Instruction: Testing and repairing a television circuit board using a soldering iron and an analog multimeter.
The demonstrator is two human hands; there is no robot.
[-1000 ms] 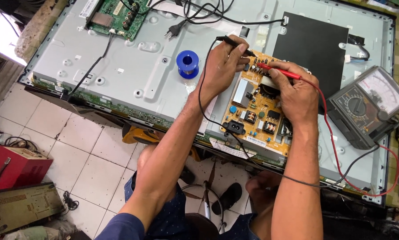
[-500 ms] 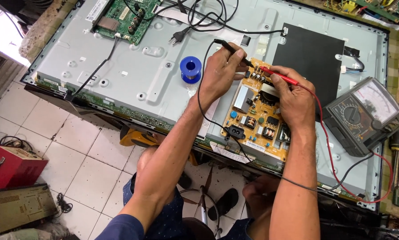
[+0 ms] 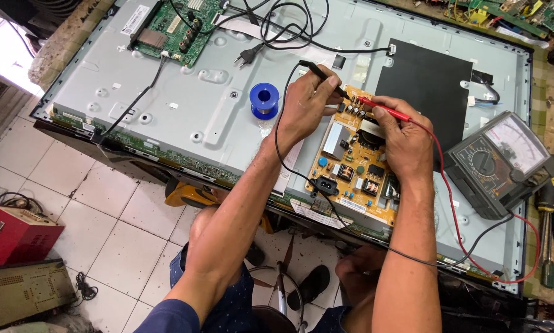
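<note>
Resting on the grey metal back of a flat television panel [image 3: 184,117], toward its near right part, is the orange power board [image 3: 355,171], and both hands work over its far end; the left hand [image 3: 307,105] has its fingers pinched narrow around the black probe [image 3: 326,77], whose tip meets the board's far edge beside a cluster of dark capacitors; the right hand [image 3: 403,139] grips the red probe [image 3: 385,110] in closed fingers, the tip pointing left toward the black one, the two tips near but apart; right of the board lies the analogue multimeter [image 3: 502,163], tilted, joined to the probes by a red and a black lead; left of the board stands a blue solder spool [image 3: 264,98]; far left of it a green circuit board [image 3: 178,24]; beyond the multimeter lie screwdrivers [image 3: 547,234] on the counter.
</note>
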